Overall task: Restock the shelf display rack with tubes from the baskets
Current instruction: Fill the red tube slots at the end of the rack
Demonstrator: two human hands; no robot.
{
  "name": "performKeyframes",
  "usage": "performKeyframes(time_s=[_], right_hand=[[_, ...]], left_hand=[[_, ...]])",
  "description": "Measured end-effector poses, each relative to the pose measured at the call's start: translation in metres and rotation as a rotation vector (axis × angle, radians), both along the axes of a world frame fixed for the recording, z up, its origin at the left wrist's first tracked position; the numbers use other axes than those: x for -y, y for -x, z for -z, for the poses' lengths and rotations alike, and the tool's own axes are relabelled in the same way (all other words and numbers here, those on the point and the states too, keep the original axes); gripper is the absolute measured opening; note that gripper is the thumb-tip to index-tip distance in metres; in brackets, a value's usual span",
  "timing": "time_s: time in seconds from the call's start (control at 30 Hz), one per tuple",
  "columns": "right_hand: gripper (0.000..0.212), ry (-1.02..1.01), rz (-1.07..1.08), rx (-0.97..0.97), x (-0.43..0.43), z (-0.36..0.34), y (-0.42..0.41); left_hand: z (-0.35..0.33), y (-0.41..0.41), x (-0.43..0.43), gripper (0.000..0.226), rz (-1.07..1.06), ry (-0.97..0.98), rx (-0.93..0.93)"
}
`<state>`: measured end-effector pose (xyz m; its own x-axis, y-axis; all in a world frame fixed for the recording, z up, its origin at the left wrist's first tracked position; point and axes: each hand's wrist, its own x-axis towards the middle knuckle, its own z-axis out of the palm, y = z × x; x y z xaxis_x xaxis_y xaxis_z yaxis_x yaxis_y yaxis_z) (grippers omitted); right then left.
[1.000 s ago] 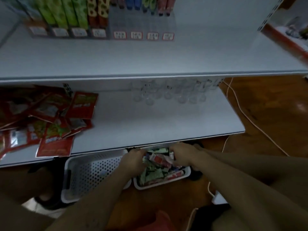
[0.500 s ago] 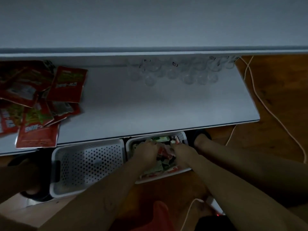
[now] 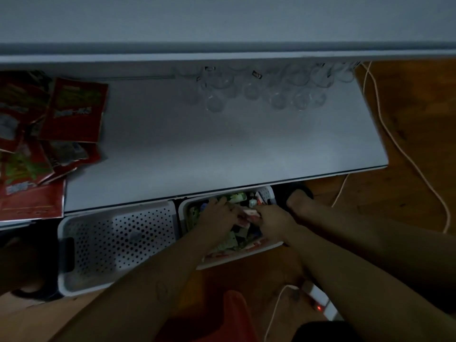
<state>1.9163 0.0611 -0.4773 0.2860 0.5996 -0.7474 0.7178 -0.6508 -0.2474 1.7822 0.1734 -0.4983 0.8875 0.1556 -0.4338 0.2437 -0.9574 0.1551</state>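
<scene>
- As both our hands reach into the right basket (image 3: 237, 262) at lower centre, tubes (image 3: 232, 241) lie heaped inside it.
- Our right hand (image 3: 272, 219) curls its fingers round a red tube (image 3: 251, 213).
- Our left hand (image 3: 217, 214) lies on the heap; its grip we cannot tell.

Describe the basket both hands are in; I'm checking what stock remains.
The white plastic basket is rectangular, with perforated walls and a rounded rim. It sits on the wooden floor, its far end under the lower shelf, beside a second white basket on its left. A jumbled heap of green, red and white tubes fills it. The left hand and right hand both reach into the heap, resting on tubes; in this dim view, whether their fingers grip any is unclear.
</scene>
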Motion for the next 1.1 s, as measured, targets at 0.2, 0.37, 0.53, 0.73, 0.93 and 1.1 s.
performKeyframes(time_s=[0.2, 0.37, 0.53, 0.73, 0.93, 1.1], right_hand=[[0.018, -0.138, 0.263, -0.057, -0.011, -0.034, -0.007], [0.017, -0.283, 0.448, -0.237, -0.03, -0.065, 0.002], [0.017, -0.352, 0.42, -0.277, -0.039, -0.105, 0.021], [0.018, -0.519, 0.3, -0.185, -0.05, -0.166, 0.029], [0.023, -0.678, 0.232, -0.15, -0.061, -0.247, 0.033], [0.027, -0.842, 0.171, -0.142, -0.077, -0.303, 0.033]], left_hand=[[-0.026, 0.006, -0.021, 0.026, -0.169, 0.231, 0.037], [-0.074, 0.014, -0.036, 0.029, -0.487, 0.396, 0.051], [-0.111, 0.033, -0.034, 0.023, -0.6, 0.384, 0.223], [-0.176, 0.044, -0.041, 0.01, -0.628, 0.411, 0.541], [-0.264, 0.054, -0.052, 0.017, -0.565, 0.428, 0.725], [-0.323, 0.057, -0.064, 0.03, -0.557, 0.237, 0.876]])
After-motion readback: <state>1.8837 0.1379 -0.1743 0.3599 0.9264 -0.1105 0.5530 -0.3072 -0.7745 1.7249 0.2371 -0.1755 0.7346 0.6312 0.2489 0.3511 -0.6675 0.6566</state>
